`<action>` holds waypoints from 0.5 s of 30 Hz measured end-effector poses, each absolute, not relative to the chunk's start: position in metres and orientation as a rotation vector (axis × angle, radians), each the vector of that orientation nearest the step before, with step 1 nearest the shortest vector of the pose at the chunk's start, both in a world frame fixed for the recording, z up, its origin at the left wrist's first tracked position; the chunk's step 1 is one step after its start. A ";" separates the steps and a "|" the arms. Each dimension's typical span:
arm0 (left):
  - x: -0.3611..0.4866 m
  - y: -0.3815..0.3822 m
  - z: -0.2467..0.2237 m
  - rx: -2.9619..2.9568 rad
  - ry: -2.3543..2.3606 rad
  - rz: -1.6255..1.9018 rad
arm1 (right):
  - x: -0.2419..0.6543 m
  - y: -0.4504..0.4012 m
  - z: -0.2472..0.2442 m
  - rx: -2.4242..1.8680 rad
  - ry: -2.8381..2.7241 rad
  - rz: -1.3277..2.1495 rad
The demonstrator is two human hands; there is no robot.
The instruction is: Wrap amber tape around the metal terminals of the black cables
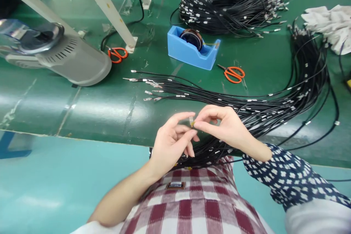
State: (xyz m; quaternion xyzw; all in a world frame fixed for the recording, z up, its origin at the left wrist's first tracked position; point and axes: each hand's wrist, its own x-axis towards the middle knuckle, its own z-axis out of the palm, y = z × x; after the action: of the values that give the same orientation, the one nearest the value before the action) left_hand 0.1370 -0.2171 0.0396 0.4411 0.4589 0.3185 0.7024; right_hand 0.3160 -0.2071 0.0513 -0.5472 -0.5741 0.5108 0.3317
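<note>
Our right hand [226, 122] pinches a small taped piece [191, 120]; our left hand [170, 142] curls loosely, its hold unclear

At the bench's [106, 117] near edge, my right grip [226, 124] pinches a small pale piece [191, 120] beside my left grip's [172, 142] index fingertip; the blue tape dispenser [186, 55] stands beyond.

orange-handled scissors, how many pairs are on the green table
2: one pair beside the white post's foot, another to the right of the blue tape dispenser. More could be hidden under the black cables.
</note>
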 end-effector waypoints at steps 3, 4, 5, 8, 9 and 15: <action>0.136 -0.217 0.039 0.990 1.015 0.700 | 0.316 -0.207 0.051 -1.430 -1.525 1.319; 0.136 -0.217 0.039 0.995 1.013 0.700 | 0.316 -0.207 0.051 -1.422 -1.531 1.312; 0.136 -0.216 0.039 1.000 1.010 0.700 | 0.316 -0.207 0.051 -1.408 -1.536 1.306; 0.135 -0.216 0.039 1.014 1.005 0.694 | 0.315 -0.206 0.050 -1.367 -1.541 1.293; 0.135 -0.216 0.039 1.017 1.004 0.693 | 0.315 -0.206 0.050 -1.362 -1.541 1.291; 0.133 -0.216 0.038 1.040 1.000 0.690 | 0.313 -0.206 0.051 -1.365 -1.541 1.277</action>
State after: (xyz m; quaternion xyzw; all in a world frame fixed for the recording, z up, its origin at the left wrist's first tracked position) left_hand 0.1331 -0.2163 0.0382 0.4665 0.4484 0.3094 0.6969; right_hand 0.3131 -0.2065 0.0507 -0.5275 -0.5955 0.4933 0.3518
